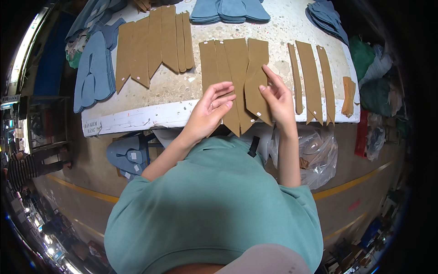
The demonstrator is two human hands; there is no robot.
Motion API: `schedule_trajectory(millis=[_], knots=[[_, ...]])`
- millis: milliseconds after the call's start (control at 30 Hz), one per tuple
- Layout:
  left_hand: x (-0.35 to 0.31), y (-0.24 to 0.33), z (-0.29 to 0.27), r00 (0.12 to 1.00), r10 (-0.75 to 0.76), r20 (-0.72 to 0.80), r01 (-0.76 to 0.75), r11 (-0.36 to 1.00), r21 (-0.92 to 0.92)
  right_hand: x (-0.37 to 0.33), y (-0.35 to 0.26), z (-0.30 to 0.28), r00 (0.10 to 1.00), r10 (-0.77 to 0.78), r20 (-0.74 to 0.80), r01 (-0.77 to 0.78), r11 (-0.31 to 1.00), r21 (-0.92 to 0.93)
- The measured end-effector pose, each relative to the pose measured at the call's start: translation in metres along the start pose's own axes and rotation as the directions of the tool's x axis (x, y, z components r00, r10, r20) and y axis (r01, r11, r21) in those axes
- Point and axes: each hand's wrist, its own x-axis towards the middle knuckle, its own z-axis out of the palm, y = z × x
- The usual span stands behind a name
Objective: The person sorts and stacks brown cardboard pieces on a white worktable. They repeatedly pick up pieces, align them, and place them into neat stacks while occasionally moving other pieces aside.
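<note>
Right hand (280, 104), thumb and index apart, touches brown piece (255, 98), frame centre. Left hand (211, 109) half-spread over brown strips (235, 59). Step likely handling single piece; next calls for light edge grip.

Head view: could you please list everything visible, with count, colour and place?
Left brown pieces: several, brown, table's left
Middle brown pieces: about four, brown, table's middle
Brown strips: about three, brown, table's right
Small bundle: one, orange-brown, right end
Blue stacks: several, blue, left and far side
Table: one, pale speckled, centre
Plastic bag: one, clear, below table
Green bundles: several, green, far right
Co-worker: one, striped top, far left
Shirt: one, green, worn
Left hand: one, bare, over middle pieces
Right hand: one, bare, at middle pieces
</note>
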Motion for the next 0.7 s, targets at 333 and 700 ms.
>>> schedule_trajectory(millis=[333,700], knots=[[-0.001,-0.004,0.0,0.999,0.031,0.011,-0.031,0.999,-0.013,0.006,-0.009,-0.008,0.979,0.155,0.13,-0.183,0.953,0.241],[-0.002,-0.006,0.001,0.999,0.044,-0.01,-0.044,0.998,-0.046,0.008,-0.011,-0.001,0.953,0.046,0.299,0.016,0.98,-0.201]])
